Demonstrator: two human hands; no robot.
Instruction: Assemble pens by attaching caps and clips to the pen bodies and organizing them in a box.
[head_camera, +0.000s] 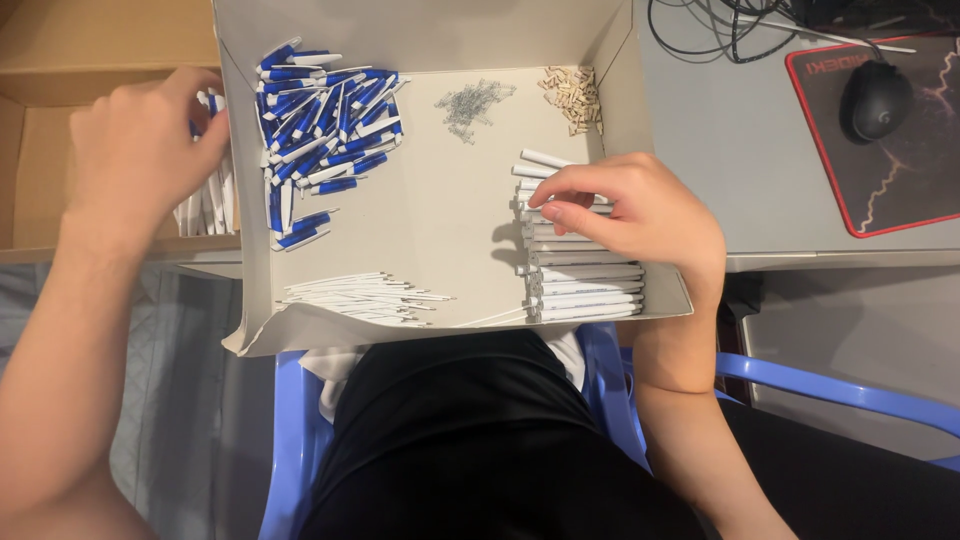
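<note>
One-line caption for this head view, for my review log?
Seated person's right hand rests on stacked white pen barrels in a cardboard tray; left hand reaches into a side box.

left hand (140, 150): on white pens (212, 205) in side carton (40, 170)
right hand (630, 215): fingers curled on stacked white barrels (585, 285)
tray box (430, 210): blue-white caps (320, 125), springs (475, 103), thin refills (365, 297)
desk (740, 150): mouse (876, 98) on pad

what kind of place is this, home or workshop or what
Probably a home desk used for piecework, assembling pens. A cardboard tray on the lap holds sorted pen parts: blue caps, white barrels, small springs. A computer mouse on a mouse pad sits on the grey desk.
</note>
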